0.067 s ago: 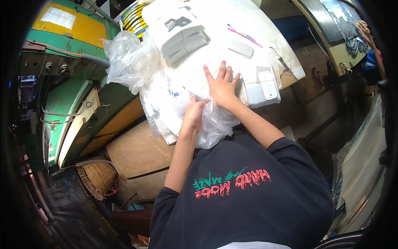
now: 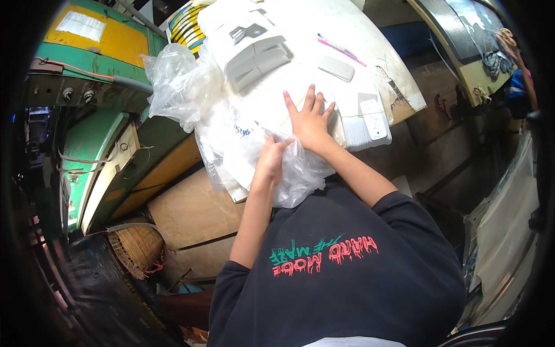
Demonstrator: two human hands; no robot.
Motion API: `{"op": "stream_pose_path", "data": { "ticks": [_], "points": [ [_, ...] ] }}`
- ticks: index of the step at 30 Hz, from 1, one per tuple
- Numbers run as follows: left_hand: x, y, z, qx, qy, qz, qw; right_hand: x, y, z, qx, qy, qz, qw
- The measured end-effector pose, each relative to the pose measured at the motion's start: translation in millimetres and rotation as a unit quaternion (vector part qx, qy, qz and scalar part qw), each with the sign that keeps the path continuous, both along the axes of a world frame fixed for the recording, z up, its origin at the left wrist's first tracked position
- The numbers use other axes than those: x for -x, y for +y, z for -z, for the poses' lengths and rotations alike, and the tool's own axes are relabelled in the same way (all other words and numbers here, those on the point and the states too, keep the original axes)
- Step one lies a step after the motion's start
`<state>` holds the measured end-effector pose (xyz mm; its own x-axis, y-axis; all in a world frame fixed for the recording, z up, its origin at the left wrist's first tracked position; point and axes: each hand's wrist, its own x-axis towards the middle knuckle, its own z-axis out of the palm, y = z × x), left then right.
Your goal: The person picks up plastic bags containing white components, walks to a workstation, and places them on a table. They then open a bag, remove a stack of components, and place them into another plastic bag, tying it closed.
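Observation:
My left hand (image 2: 270, 162) pinches the edge of a crumpled clear plastic bag (image 2: 300, 182) at the near side of the white table. Part of the bag hangs over the table's front edge against my shirt. My right hand (image 2: 310, 122) lies with fingers spread, palm down, at the bag's far right. What lies under that palm is hidden. Left of my left hand, white sheeting with blue lettering (image 2: 243, 130) covers the tabletop. To the right of my right hand sits a banded stack of white cards or tags (image 2: 357, 128).
Another clear plastic bag (image 2: 179, 81) lies at the table's left edge. Farther back are a banded bundle of white cards (image 2: 257, 62), a grey rounded flat piece (image 2: 336, 68) and pens (image 2: 341, 50). Green machinery (image 2: 98, 150) stands left, with a wicker basket (image 2: 136, 248) below.

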<state>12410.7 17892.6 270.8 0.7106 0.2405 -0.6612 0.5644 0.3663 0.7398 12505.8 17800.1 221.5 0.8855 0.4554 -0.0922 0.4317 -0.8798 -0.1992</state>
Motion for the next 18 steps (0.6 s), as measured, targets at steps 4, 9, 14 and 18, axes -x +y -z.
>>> {"op": "stream_pose_path", "data": {
  "ticks": [4, 9, 14, 18],
  "points": [
    [-5, -2, 1, 0.017, 0.008, -0.029, 0.999, -7, -4, -4, -0.032, 0.021, -0.023, 0.999],
    [-2, -2, -1, 0.022, -0.012, -0.015, 1.0, -16, -11, -15, -0.038, 0.053, -0.051, 0.997],
    [14, -4, -5, 0.017, -0.068, -0.101, 0.992, -26, -12, -29, -0.07, 0.105, -0.024, 0.992],
    [25, -5, -15, 0.018, -0.122, -0.083, 0.989, -51, -20, -40, -0.11, 0.205, -0.008, 0.973]
  ]
}}
